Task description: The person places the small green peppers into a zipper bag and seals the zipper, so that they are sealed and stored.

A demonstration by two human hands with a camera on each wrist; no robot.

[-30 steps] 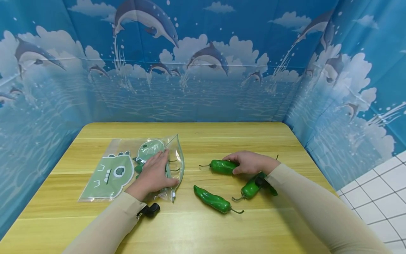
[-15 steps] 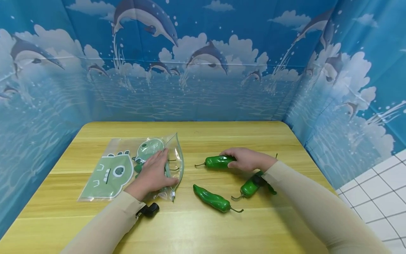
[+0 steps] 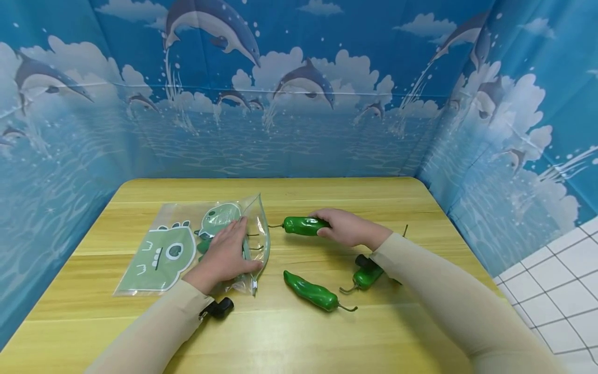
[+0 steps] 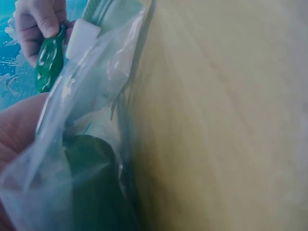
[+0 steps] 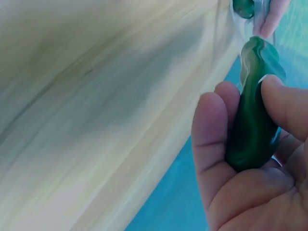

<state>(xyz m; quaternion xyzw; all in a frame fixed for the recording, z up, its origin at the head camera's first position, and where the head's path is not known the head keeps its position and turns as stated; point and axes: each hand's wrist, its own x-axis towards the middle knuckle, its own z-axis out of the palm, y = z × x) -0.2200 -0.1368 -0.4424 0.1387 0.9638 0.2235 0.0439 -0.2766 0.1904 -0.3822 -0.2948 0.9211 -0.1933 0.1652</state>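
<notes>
My right hand (image 3: pixel 344 227) grips a glossy green chili pepper (image 3: pixel 301 226) by its blunt end. Its stem points left toward the mouth of a clear zip bag (image 3: pixel 159 265) printed with green cartoon monsters. In the right wrist view, thumb and fingers curl round the pepper (image 5: pixel 252 125). My left hand (image 3: pixel 226 259) lies on top of the bag near its mouth, fingers extended and thumb out toward the zip edge. A green pepper (image 4: pixel 94 178) shows inside the bag in the left wrist view. Stems poke out beyond my left hand, inside the bag; the rest is partly hidden.
One green pepper (image 3: pixel 313 292) lies on the wooden table (image 3: pixel 280 337) between the arms. Another pepper (image 3: pixel 366 277) lies partly under my right wrist, and a stem (image 3: pixel 405 231) shows behind that forearm. A dolphin-print curtain (image 3: pixel 299 130) stands along the table's back and sides.
My right hand has lifted the pepper and carried it left and slightly away, closer to the bag's mouth. The left hand has stayed on the bag.
</notes>
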